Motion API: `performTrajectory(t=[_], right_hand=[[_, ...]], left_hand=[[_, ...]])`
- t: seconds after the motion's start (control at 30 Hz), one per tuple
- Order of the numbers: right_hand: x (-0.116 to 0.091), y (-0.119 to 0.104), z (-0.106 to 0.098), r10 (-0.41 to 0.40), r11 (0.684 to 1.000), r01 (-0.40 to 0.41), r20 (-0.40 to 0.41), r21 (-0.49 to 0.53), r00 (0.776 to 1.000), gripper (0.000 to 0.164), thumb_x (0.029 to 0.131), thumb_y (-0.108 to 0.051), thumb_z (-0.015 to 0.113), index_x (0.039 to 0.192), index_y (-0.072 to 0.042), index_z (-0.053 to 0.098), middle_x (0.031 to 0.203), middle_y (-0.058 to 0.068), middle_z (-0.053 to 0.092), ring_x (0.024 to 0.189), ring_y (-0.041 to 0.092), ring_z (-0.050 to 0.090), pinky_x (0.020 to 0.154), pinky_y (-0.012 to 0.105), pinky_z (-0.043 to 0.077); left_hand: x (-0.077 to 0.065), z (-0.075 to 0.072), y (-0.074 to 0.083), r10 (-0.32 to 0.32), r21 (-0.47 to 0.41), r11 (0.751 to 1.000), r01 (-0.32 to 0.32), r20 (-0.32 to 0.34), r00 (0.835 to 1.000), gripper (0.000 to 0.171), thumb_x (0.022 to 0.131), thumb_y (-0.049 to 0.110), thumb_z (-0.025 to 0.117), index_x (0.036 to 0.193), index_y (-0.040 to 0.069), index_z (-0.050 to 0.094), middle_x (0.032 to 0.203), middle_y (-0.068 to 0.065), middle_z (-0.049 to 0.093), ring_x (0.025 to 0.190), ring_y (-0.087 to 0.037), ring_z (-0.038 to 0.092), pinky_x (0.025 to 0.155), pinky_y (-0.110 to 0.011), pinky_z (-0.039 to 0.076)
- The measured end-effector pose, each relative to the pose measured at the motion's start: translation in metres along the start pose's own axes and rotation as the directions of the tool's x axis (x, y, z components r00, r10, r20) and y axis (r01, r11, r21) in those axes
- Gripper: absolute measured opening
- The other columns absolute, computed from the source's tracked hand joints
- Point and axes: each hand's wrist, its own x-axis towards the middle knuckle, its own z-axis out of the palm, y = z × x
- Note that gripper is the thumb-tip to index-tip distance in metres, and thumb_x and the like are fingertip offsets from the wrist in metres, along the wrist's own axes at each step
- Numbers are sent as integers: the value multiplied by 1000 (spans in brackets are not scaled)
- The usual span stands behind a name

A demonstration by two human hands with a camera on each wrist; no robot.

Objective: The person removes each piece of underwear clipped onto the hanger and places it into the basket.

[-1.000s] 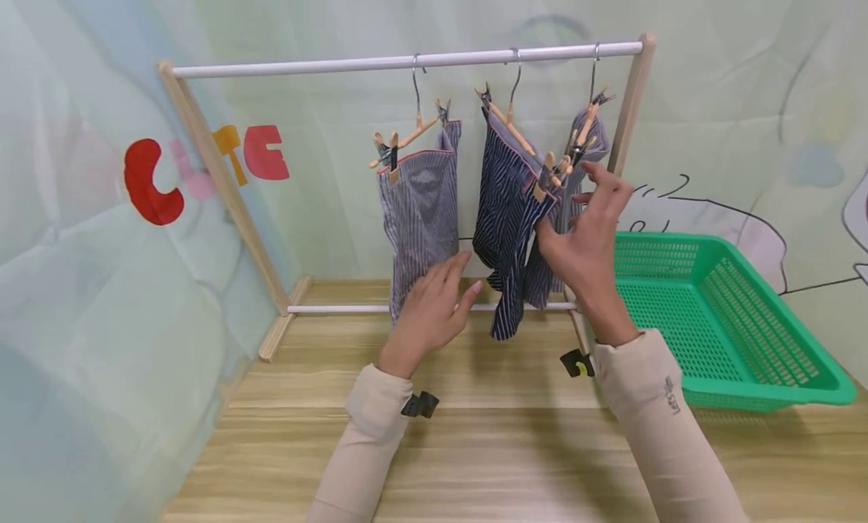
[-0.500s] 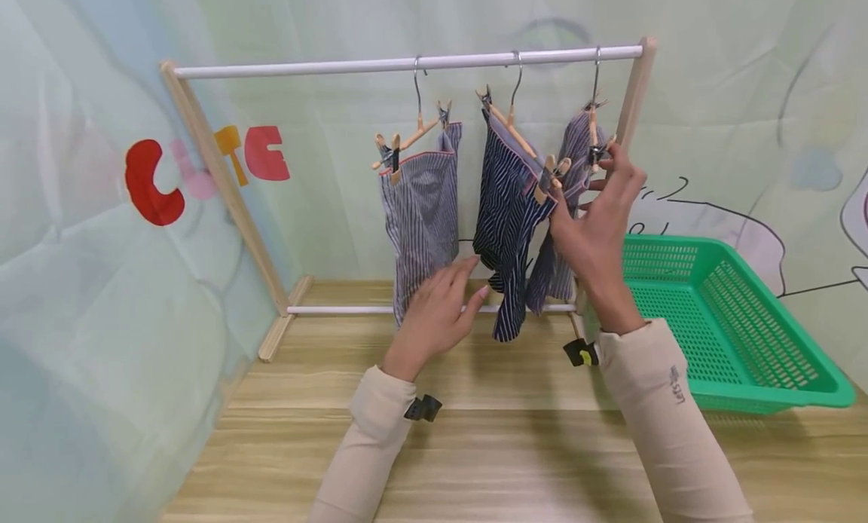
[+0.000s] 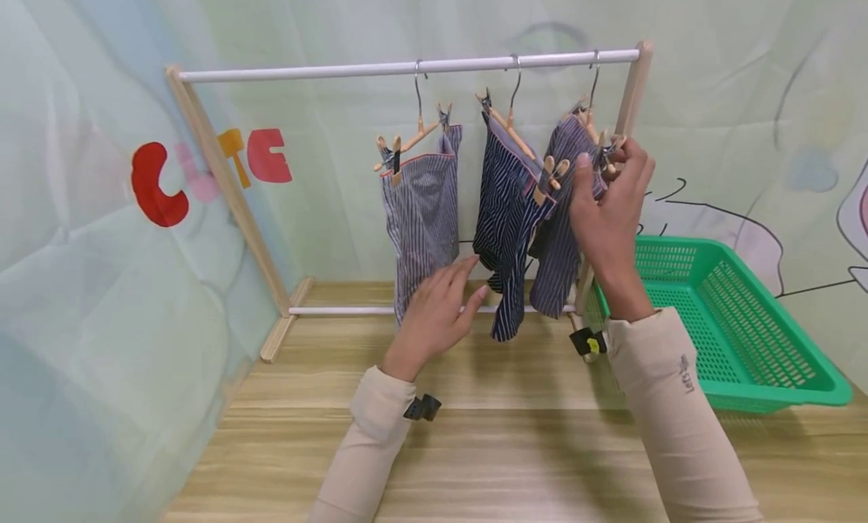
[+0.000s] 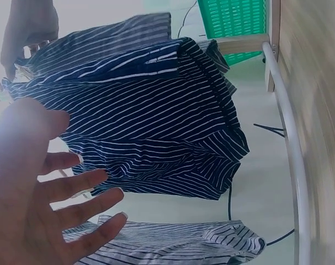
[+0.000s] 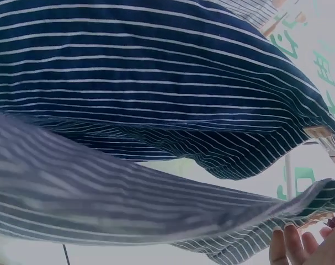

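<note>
the purplish striped garment (image 3: 561, 244) hangs near the right end of the white rail (image 3: 305, 71), its clipped upper corner held between thumb and fingers of the right hand (image 3: 612, 218), while the left hand (image 3: 436, 310), fingers loosely spread, is near the navy striped garment (image 3: 505, 206).

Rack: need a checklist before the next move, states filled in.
1. Left hanger, middle hanger and right hanger hooked over bar: ok.
2. Dark garment clipped at both ends: ok.
3. Middle hanger parallel to bar: not ok, angled.
4. Left grip holding nothing: ok.
5. Right grip firm on right hanger: cannot tell, fingers partly hidden.
6. Basket upright beside rack: ok.
</note>
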Motion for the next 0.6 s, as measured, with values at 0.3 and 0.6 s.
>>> performTrajectory(t=[0.3, 0.6], right_hand=[[5, -2, 0, -32, 999, 31, -18, -42, 999, 39, 101, -28, 35, 128, -1, 38, 113, 3, 36, 89, 12, 39, 72, 25, 37], [3, -1, -3, -34, 993, 33, -3, -114, 999, 40, 102, -29, 31, 132, -3, 37, 118, 15, 38, 91, 17, 42, 74, 29, 38]], left_hand=[[1, -1, 0, -13, 8, 1000, 13, 15, 1000, 53, 100, 39, 37, 143, 7, 35, 138, -12, 48, 124, -25, 42, 94, -48, 44], [0, -3, -1, -11, -6, 1000, 11, 18, 1000, 53, 101, 39, 36, 143, 7, 35, 138, -12, 49, 123, -25, 42, 93, -48, 45]])
